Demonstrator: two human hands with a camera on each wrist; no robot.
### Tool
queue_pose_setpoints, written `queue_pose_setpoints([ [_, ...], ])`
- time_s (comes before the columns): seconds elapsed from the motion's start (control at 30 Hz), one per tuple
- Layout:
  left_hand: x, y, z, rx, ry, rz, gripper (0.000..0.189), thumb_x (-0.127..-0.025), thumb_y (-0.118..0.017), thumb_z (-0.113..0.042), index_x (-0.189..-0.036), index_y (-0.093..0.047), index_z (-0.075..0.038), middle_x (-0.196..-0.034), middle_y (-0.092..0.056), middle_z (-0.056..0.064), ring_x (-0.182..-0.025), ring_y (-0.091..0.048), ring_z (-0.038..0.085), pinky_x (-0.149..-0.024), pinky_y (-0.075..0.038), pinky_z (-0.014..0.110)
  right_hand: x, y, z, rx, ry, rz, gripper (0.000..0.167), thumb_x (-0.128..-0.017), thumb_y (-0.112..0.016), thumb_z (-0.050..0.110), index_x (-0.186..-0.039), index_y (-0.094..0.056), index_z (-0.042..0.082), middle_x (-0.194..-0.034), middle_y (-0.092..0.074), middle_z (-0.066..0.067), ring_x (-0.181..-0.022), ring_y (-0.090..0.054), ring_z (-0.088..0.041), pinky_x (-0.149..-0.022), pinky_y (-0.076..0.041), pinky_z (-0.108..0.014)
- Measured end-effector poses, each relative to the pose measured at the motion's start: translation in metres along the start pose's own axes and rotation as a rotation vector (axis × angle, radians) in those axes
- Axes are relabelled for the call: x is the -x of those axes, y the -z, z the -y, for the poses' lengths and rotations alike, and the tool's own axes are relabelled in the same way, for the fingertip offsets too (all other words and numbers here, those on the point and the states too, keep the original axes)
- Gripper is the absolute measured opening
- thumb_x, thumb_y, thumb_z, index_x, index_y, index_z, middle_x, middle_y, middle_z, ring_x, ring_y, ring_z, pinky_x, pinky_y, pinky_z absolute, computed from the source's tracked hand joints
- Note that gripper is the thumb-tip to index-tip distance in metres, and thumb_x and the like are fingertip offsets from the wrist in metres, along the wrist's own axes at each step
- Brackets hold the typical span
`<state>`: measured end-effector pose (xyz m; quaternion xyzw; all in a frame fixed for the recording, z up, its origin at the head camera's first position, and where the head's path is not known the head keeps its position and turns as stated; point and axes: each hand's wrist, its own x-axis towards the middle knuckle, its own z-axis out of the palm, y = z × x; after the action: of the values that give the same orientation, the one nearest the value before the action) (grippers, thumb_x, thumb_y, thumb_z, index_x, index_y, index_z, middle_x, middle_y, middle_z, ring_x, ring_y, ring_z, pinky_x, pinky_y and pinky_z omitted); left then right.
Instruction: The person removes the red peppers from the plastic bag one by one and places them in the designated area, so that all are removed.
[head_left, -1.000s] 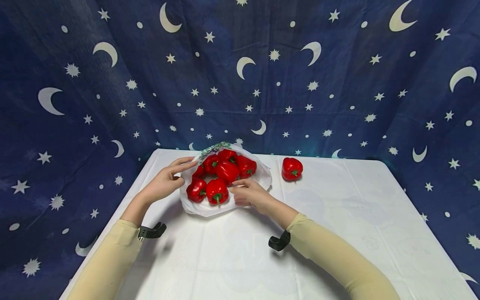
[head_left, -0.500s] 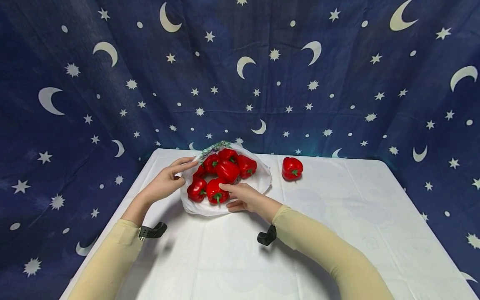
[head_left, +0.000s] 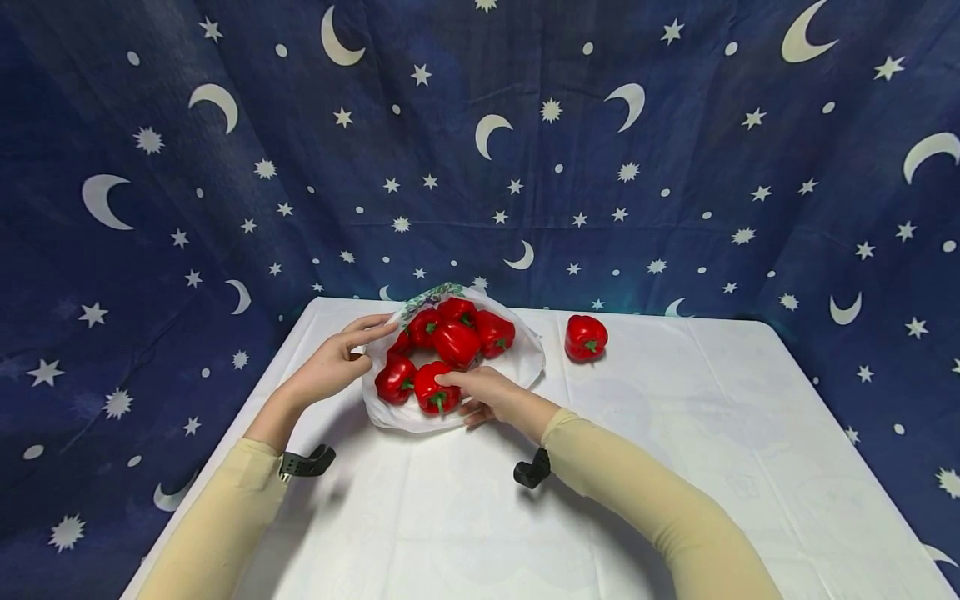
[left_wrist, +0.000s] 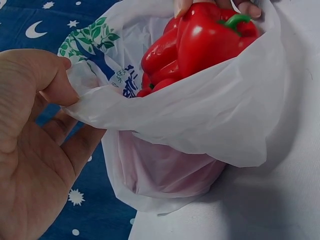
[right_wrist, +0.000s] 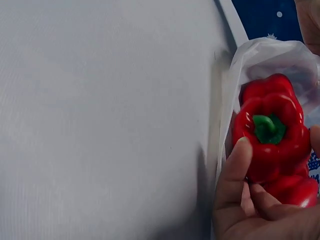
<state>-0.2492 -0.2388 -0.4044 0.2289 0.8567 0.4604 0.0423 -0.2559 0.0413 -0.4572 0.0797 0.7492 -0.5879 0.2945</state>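
A white plastic bag (head_left: 408, 421) with a green and blue print lies with its mouth toward me, several red bell peppers (head_left: 456, 342) inside. My left hand (head_left: 330, 367) pinches the bag's left rim between thumb and fingers; the left wrist view shows the plastic (left_wrist: 190, 120) stretched from that pinch. At the front of the mouth, my right hand (head_left: 498, 396) grips a red bell pepper (head_left: 431, 387) from its right side. In the right wrist view, this pepper (right_wrist: 285, 152) faces the camera with its green stem, fingers and thumb on either side.
One more red bell pepper (head_left: 585, 337) stands on the white-covered table (head_left: 675, 467), right of the bag. Behind the table hangs a dark blue curtain (head_left: 555, 242) with moons and stars. Both wrists wear black straps.
My right hand has moved left from the bag's right side onto the front bell pepper and now grips it; that pepper has shifted slightly. The left hand stays at the rim.
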Motion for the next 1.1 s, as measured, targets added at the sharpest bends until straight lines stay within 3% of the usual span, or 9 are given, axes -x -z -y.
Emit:
queue_pose_setpoints([
  [0.13,-0.0003,0.0000,-0.0006,0.005,0.002,0.003,0.064,-0.093,-0.048,0.008,-0.150,-0.055,-0.019,-0.161,-0.036,0.001,-0.135,-0.036,0.026,-0.057,-0.036,0.034,0.0012,0.0036,0.0004,0.099,0.019,-0.001,0.050,-0.079,-0.081,0.047,-0.107,-0.066,0.008,-0.108,-0.061,-0.008,-0.082,-0.062,-0.024,-0.065,-0.056,-0.033],
  [0.27,-0.0003,-0.0002,-0.0013,0.011,-0.001,0.006,0.063,-0.093,-0.049,0.009,-0.150,-0.055,-0.017,-0.161,-0.036,0.002,-0.138,-0.035,0.026,-0.059,-0.037,0.034,0.0024,0.0067,-0.0001,0.174,0.069,0.003,0.049,-0.079,-0.081,0.046,-0.105,-0.065,0.008,-0.104,-0.060,-0.005,-0.088,-0.059,-0.024,-0.071,-0.051,-0.033],
  [0.5,-0.0007,-0.0002,-0.0005,-0.017,-0.008,0.001,0.064,-0.092,-0.048,0.008,-0.150,-0.055,-0.019,-0.160,-0.037,0.001,-0.142,-0.034,0.026,-0.064,-0.039,0.033,0.0006,0.0073,-0.0025,0.175,0.170,0.069,0.063,-0.081,-0.083,0.038,-0.127,-0.063,-0.001,-0.119,-0.063,-0.008,-0.099,-0.064,-0.025,-0.085,-0.056,-0.035],
  [0.63,-0.0004,0.0002,-0.0002,-0.028,-0.003,0.002,0.064,-0.093,-0.048,0.007,-0.150,-0.055,-0.022,-0.160,-0.037,-0.001,-0.140,-0.035,0.025,-0.063,-0.040,0.033,0.0003,0.0047,-0.0030,0.159,0.200,0.086,0.067,-0.082,-0.084,0.034,-0.132,-0.059,-0.003,-0.124,-0.060,-0.011,-0.099,-0.066,-0.025,-0.086,-0.057,-0.036],
  [0.8,-0.0001,0.0004,-0.0010,-0.027,0.005,0.007,0.064,-0.093,-0.049,0.005,-0.150,-0.055,-0.024,-0.160,-0.037,-0.002,-0.138,-0.036,0.025,-0.061,-0.040,0.033,0.0031,0.0010,-0.0039,0.170,0.264,0.090,0.070,-0.082,-0.084,0.032,-0.137,-0.056,-0.001,-0.124,-0.061,-0.011,-0.107,-0.060,-0.024,-0.089,-0.055,-0.037],
  [0.93,-0.0001,0.0002,-0.0009,-0.029,0.001,0.009,0.064,-0.093,-0.049,0.005,-0.151,-0.055,-0.023,-0.160,-0.037,-0.002,-0.139,-0.035,0.025,-0.063,-0.041,0.033,0.0031,-0.0002,-0.0060,0.143,0.313,0.123,0.077,-0.083,-0.082,0.030,-0.148,-0.050,0.004,-0.134,-0.058,-0.013,-0.118,-0.056,-0.027,-0.095,-0.053,-0.040],
  [1.1,-0.0001,-0.0002,-0.0008,-0.034,-0.004,0.008,0.064,-0.093,-0.049,0.005,-0.150,-0.055,-0.023,-0.160,-0.037,-0.002,-0.140,-0.035,0.024,-0.062,-0.040,0.033,0.0031,0.0004,-0.0070,0.125,0.351,0.174,0.076,-0.085,-0.080,0.029,-0.153,-0.049,0.012,-0.144,-0.051,-0.012,-0.123,-0.054,-0.029,-0.089,-0.056,-0.042],
])
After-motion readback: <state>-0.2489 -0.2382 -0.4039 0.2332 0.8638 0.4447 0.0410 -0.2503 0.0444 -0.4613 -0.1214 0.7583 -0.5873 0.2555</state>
